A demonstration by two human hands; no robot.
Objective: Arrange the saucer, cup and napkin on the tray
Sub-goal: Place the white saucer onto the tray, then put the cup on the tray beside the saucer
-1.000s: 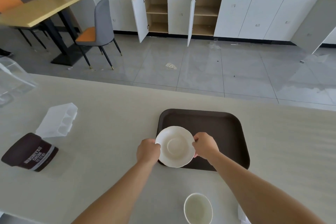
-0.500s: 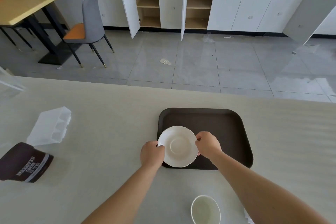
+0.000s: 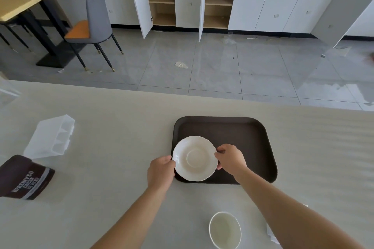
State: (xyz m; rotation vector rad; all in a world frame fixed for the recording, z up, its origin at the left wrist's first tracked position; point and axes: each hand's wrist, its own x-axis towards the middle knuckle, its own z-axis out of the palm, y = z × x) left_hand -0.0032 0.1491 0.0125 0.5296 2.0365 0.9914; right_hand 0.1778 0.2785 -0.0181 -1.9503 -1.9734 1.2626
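A white saucer (image 3: pixel 195 158) is over the front left corner of the dark brown tray (image 3: pixel 238 135). My left hand (image 3: pixel 160 172) grips its left rim and my right hand (image 3: pixel 230 158) grips its right rim. Whether the saucer rests on the tray or hovers just above it I cannot tell. A white cup (image 3: pixel 225 229) stands upright on the counter near the front edge, below the tray. A bit of white napkin (image 3: pixel 271 232) shows to the cup's right, mostly hidden by my right forearm.
A clear plastic container (image 3: pixel 51 137) lies on the counter at the left, with a dark brown cocoa package (image 3: pixel 24 178) in front of it. The counter's far edge runs behind the tray; beyond it are tiled floor, a chair and open cabinets.
Both hands have carried the saucer a little farther in over the tray's front left corner. The camera view has tilted slightly.
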